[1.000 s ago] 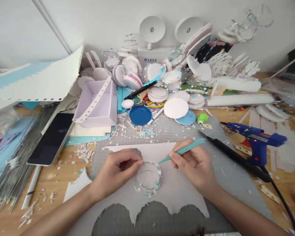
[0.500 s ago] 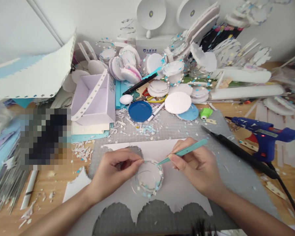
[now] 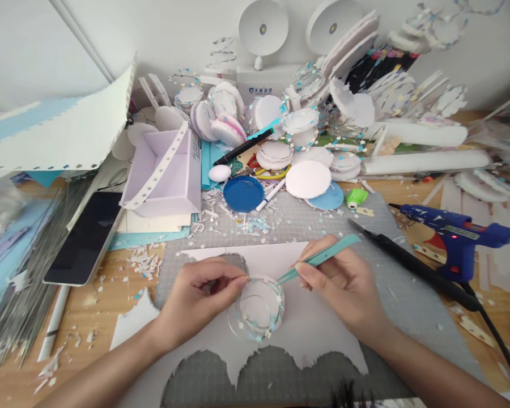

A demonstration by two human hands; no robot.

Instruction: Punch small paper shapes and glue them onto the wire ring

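My left hand (image 3: 198, 300) pinches the far left rim of a small clear ring (image 3: 258, 309) dotted with tiny white and blue stars. It stands on a white sheet (image 3: 318, 334) with scalloped cut-outs. My right hand (image 3: 344, 286) grips teal tweezers (image 3: 318, 259), whose tips touch the ring's far right rim. Both hands work over a grey cutting mat (image 3: 408, 306).
A blue glue gun (image 3: 454, 238) and a black pen-like tool (image 3: 412, 266) lie to the right. A phone (image 3: 85, 238) lies left, beside a lilac box (image 3: 164, 175). A blue lid (image 3: 242, 192), white foam discs (image 3: 308, 178) and paper scraps crowd the back.
The view has shifted slightly. Both hands keep their hold on the ring and the tweezers, with only small movements at the rim.
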